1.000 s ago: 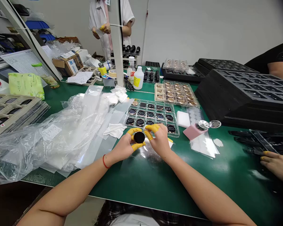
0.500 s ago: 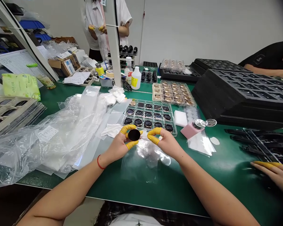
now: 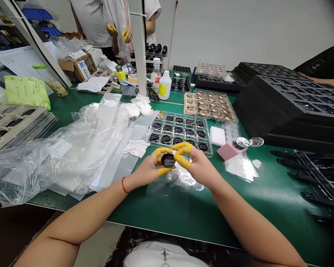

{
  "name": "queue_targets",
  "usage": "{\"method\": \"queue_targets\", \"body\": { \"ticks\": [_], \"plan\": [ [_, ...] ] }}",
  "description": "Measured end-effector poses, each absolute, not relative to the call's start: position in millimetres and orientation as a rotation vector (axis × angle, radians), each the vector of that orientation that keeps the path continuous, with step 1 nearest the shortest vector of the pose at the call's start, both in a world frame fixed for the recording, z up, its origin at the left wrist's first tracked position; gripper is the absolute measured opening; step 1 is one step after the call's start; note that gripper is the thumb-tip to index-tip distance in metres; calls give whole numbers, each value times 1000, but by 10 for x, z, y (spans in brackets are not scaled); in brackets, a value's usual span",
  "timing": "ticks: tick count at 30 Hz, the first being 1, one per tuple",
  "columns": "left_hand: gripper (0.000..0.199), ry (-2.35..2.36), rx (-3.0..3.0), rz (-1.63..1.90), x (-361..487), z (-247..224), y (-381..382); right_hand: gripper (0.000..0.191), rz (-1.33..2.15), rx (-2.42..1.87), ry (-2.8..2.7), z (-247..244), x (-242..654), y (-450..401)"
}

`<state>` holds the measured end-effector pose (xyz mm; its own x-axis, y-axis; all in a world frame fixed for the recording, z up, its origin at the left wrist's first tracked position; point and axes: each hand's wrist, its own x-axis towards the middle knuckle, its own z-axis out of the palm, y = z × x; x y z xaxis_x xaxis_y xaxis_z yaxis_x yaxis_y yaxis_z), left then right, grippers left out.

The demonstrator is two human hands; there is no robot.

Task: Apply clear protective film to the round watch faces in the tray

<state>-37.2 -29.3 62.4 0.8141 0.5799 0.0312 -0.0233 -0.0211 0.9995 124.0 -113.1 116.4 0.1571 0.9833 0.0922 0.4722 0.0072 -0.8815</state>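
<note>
My left hand, in yellow finger cots, grips a round black watch face by its rim above the table. White lines of print show on the side turned toward me. My right hand, also in yellow finger cots, is closed in a pinch at the disc's right edge; its fingertips hide that edge, and any thin film there cannot be made out. Just beyond lies a clear tray of similar round black watch faces in square pockets. Crumpled clear film lies under my hands.
A pink dispenser bottle and white sponge block stand right of the tray. Plastic bags spread on the left. Black foam trays and black straps lie right. People stand behind a post.
The disc has turned from a plain dark face to one with white print. My right hand has come in against its edge. The co-worker's hand at the right has left view; another person appears behind.
</note>
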Motion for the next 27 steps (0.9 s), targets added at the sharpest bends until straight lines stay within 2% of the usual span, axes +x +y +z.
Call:
{"method": "queue_targets", "body": {
  "ticks": [6,27],
  "plan": [
    [43,424,1521,477,-369,674,-323,7,866,-1616,-1410,1084,1213,-1085],
    [44,429,1517,447,-366,668,-330,9,618,-1705,-1503,1072,1157,-1099]
  ]
}}
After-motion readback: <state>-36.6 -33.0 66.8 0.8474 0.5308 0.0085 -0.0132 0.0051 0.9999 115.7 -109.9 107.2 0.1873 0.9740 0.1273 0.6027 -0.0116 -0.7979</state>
